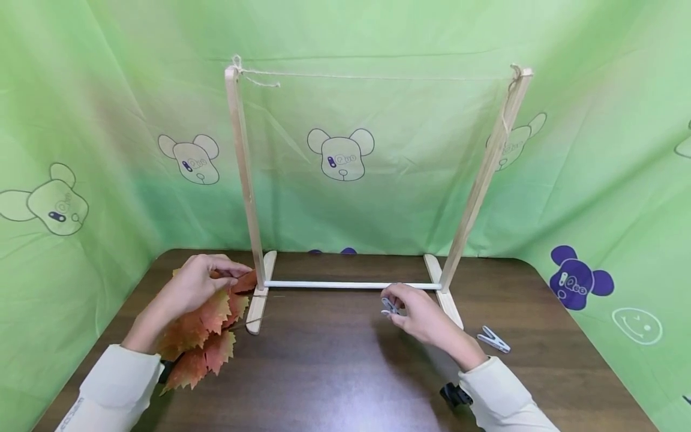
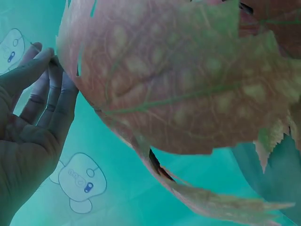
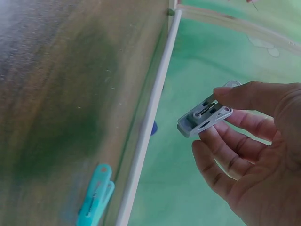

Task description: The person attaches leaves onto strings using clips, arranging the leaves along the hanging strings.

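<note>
My left hand [image 1: 202,279] pinches a bunch of artificial maple leaves [image 1: 207,318], orange-red with yellow-green edges, beside the left foot of a wooden stand [image 1: 248,180]. In the left wrist view, a large leaf [image 2: 178,84] hides part of the scene, and the thumb and fingers of the left hand [image 2: 37,113] meet at its edge. A grey clothespin [image 3: 204,113] is held between thumb and fingers of my right hand [image 1: 418,315], above the table near the stand's right foot. Another clothespin [image 1: 493,339] lies on the table, right of that hand.
Twine [image 1: 378,77] is strung between the tops of the stand's two posts. A white crossbar [image 1: 345,285] joins its feet low over the brown table [image 1: 335,372]. Green printed cloth [image 1: 432,36] surrounds the table at the back and sides.
</note>
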### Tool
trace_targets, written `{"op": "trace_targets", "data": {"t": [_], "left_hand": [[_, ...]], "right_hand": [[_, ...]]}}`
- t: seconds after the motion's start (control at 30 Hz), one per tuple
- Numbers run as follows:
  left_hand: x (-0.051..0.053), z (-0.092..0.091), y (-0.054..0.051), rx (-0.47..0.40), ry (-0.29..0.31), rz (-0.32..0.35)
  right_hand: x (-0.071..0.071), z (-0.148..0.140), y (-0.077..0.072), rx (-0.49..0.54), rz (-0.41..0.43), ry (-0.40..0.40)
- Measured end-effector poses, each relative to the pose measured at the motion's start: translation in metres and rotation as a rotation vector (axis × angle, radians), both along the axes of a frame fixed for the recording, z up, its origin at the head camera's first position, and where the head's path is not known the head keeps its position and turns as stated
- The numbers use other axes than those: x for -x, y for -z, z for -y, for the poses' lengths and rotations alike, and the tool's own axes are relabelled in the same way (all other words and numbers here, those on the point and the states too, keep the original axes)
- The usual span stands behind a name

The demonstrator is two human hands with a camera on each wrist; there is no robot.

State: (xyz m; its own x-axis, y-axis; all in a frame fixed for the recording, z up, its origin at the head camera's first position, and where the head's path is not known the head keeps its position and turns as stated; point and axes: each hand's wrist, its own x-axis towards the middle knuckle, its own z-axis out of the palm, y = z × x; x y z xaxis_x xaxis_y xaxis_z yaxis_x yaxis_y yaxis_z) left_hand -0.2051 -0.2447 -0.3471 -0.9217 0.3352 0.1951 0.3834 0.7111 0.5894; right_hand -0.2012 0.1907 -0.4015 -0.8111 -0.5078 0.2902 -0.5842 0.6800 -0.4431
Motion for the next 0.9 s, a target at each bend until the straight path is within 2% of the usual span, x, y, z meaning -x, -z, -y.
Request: {"op": "trace_targets", "data": {"t": [0.13, 0.3, 0.53, 0.77, 0.9], "left_hand": [[0.002, -0.004, -0.003, -0.036, -0.014, 0.012], [0.004, -0.008, -0.005, -0.131, -0.032, 0.064], [0.001, -0.017, -0.015, -0.237, -0.077, 0.12], [-0.003, -0.033, -0.028, -0.269, -0.116, 0.141], [-0.005, -0.044, -0.036, -0.271, -0.13, 0.122]], "right_hand": [[0.001, 0.0, -0.005, 0.011, -0.022, -0.012], [0.003, 0.0, -0.014, 0.019, 0.006, -0.002], [0.004, 0.001, -0.027, 0.041, 0.031, 0.013], [0.006, 0.001, -0.037, 0.064, -0.005, 0.014], [0.008, 0.001, -0.042, 0.076, -0.008, 0.006]]}}
